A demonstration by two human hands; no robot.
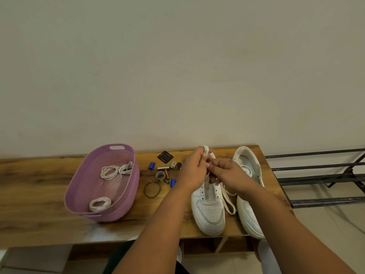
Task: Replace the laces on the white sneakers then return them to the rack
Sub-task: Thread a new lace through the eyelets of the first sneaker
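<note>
Fingers of the left hand (194,171) pinched a flat white lace (205,149) above the nearer white sneaker (209,210); the right hand (227,172) curled around the same lace lower down, seemingly at the tongue. Loose lace (229,202) trailed between that shoe and the second sneaker (249,196), both smooth leather on a grained wooden bench (39,194). Left of them lay small metal bits and a twisted wire ring (152,189). A lilac woven-plastic basket (83,186) held coiled laces (108,172). A black metal rack (320,178) stood right.
</note>
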